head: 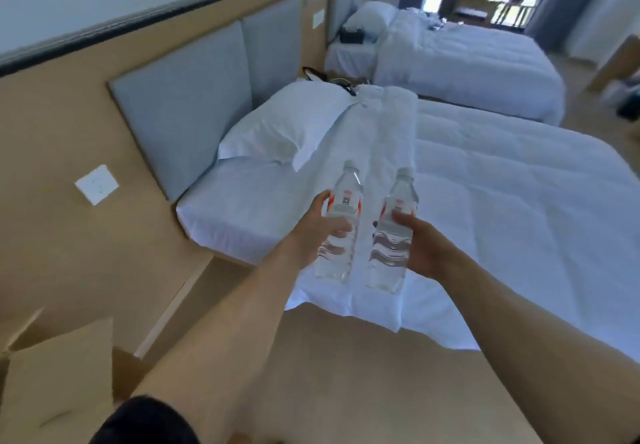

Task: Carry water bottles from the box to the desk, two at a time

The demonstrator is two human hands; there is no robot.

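White bedding covers the near bed [502, 201] behind both outstretched arms. Left hand [320, 232] grips one water bottle [341, 225]; right hand [424, 242] grips the other bottle [393, 235], both upright, side by side.

Two clear capped bottles, left [341, 222] and right [393, 235], upright side by side at frame centre; cardboard box [59, 384] lower left.

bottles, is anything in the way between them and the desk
Cannot tell: no desk shows in this view. The left hand grips one bottle and the right hand grips the other bottle, both held in the air in front of the near bed, with nothing touching them but the hands.
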